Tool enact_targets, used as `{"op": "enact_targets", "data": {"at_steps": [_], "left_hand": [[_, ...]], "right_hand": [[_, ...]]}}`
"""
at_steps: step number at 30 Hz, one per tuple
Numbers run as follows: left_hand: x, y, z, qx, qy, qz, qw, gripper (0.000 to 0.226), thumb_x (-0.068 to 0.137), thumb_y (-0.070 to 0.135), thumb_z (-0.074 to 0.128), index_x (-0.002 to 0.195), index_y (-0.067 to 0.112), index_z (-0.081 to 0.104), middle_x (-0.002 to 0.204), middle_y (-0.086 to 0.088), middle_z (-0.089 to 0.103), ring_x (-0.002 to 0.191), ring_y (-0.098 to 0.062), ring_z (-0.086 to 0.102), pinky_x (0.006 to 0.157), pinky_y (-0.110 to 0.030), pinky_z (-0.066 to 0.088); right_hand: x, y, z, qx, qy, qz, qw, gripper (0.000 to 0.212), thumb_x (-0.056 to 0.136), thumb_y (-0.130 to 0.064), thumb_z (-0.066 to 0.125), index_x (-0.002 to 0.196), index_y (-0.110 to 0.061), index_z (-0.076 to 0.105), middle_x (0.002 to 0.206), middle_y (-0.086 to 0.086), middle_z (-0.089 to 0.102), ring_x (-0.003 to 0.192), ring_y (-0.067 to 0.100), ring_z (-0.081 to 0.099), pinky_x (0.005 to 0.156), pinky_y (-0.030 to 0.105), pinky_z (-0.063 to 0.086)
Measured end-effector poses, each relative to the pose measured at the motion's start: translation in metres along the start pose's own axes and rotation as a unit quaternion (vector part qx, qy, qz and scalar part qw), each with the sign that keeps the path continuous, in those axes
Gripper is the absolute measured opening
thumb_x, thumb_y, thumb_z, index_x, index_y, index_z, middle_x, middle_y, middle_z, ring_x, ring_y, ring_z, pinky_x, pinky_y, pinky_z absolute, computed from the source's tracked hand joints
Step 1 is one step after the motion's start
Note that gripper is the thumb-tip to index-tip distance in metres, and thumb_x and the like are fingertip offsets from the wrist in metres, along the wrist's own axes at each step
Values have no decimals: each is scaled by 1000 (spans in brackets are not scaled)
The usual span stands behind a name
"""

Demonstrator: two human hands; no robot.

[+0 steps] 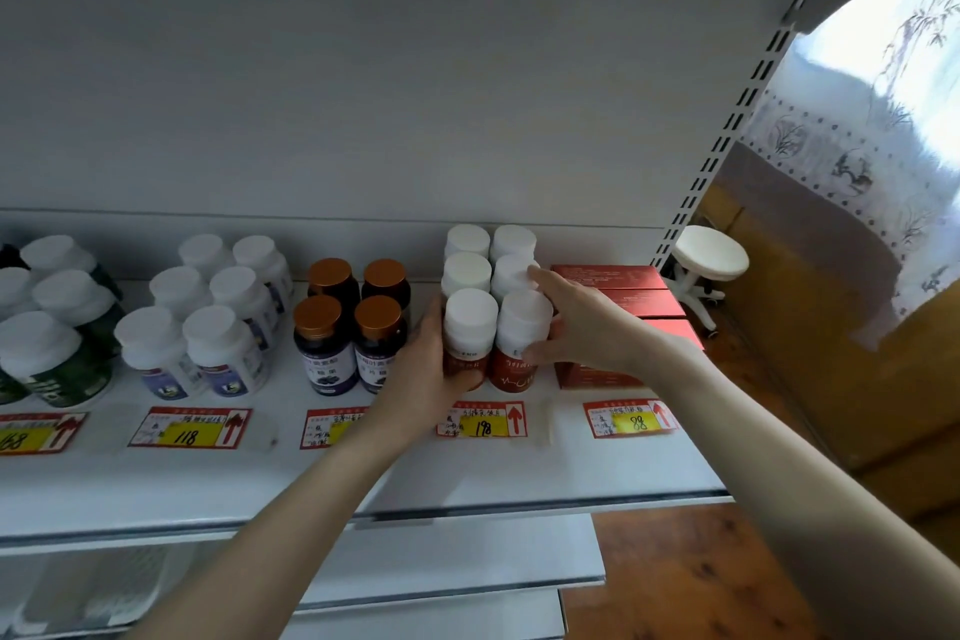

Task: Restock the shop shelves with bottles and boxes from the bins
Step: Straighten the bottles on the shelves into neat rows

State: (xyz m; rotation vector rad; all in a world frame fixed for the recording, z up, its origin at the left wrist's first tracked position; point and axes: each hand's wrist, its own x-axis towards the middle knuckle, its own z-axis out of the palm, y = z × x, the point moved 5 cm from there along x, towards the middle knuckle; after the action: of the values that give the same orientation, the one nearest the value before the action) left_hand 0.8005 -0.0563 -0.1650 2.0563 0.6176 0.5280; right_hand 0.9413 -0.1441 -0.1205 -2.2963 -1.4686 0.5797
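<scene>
forearms: two bare forearms (291, 509) reach up from the bottom edge to the white metal shelf (363, 478).
bottles: six red-labelled plastic bottles (467, 270) with round white caps stand upright, two columns of three, behind the yellow-and-red price tag (483, 422) marked 198.
left hand (418, 369): wraps the front-left bottle (466, 327) from its left side, fingertips curled under the label.
right hand (587, 322): clasps the front-right bottle (519, 333), thumb on its front, forefinger stretched onto the cap behind.
neighbours: flat red cardboard boxes (628, 299) just right; brown-capped dark bottles (353, 327) just left.
</scene>
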Motion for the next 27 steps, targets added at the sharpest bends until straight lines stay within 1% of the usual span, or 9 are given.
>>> {"op": "enact_targets", "data": {"at_steps": [3, 6, 8, 12, 17, 20, 23, 25, 27], "left_hand": [[1, -2, 1, -22, -4, 1, 1000, 76, 76, 7, 72, 136, 23, 29, 128, 10, 42, 117, -3, 38, 92, -18, 33], [0, -5, 4, -42, -17, 6, 999, 77, 77, 5, 71, 133, 31, 23, 127, 14, 40, 119, -3, 38, 94, -19, 34], [0, -5, 5, -39, -20, 6, 999, 78, 78, 6, 70, 135, 29, 22, 127, 15, 39, 119, -3, 38, 95, -19, 34], [0, -4, 7, -37, -17, 5, 999, 79, 79, 6, 69, 139, 25, 21, 126, 17, 37, 118, 1, 35, 93, -12, 30], [-1, -7, 8, -18, -1, 1, 1000, 81, 79, 6, 69, 143, 18, 21, 131, 10, 42, 119, -1, 36, 95, -15, 30], [-3, -8, 8, -3, 17, 1, 1000, 81, 79, 7, 70, 144, 16, 22, 137, 3, 44, 123, -8, 40, 97, -18, 31], [-3, -10, 10, 12, 30, 2, 999, 81, 79, 9, 70, 143, 15, 23, 139, 0, 45, 127, -15, 42, 98, -20, 33], [-4, -11, 11, 19, 37, 0, 999, 80, 79, 10, 71, 144, 14, 23, 140, 0, 45, 128, -17, 43, 99, -22, 34], [-5, -12, 11, 20, 45, -2, 999, 80, 79, 11, 71, 144, 14, 24, 140, 0, 44, 128, -16, 42, 100, -23, 33]], "right_hand": [[1, 1, 1, -1, -3, -1, 1000, 105, 71, -28, 78, 148, -23, 7, 139, 10, 41, 117, 26, 50, 97, 37, 44], [2, 1, 3, -3, -12, -4, 1000, 103, 71, -26, 77, 147, -25, 8, 136, 10, 43, 116, 25, 49, 96, 35, 44], [2, 2, 3, -7, -13, -6, 1000, 102, 72, -25, 77, 147, -24, 8, 135, 11, 44, 117, 26, 49, 96, 35, 44], [1, 1, 4, -8, -13, -9, 1000, 100, 74, -22, 75, 148, -23, 8, 136, 11, 44, 120, 26, 46, 96, 32, 42], [0, 1, 4, 2, -11, -16, 1000, 100, 74, -20, 75, 148, -22, 8, 133, 11, 46, 115, 25, 49, 92, 30, 43], [-1, -1, 5, 7, -10, -19, 1000, 99, 75, -18, 74, 148, -22, 7, 126, 10, 50, 103, 21, 52, 84, 26, 41], [-3, -4, 5, 5, -7, -22, 1000, 97, 76, -15, 73, 148, -20, 7, 120, 11, 52, 92, 18, 51, 79, 24, 40], [-4, -5, 5, 4, -7, -23, 1000, 97, 77, -14, 72, 148, -19, 6, 120, 11, 52, 91, 18, 52, 79, 23, 39], [-5, -7, 6, 0, -6, -27, 1000, 97, 78, -14, 72, 148, -18, 5, 122, 11, 52, 95, 17, 50, 80, 23, 38]]}}
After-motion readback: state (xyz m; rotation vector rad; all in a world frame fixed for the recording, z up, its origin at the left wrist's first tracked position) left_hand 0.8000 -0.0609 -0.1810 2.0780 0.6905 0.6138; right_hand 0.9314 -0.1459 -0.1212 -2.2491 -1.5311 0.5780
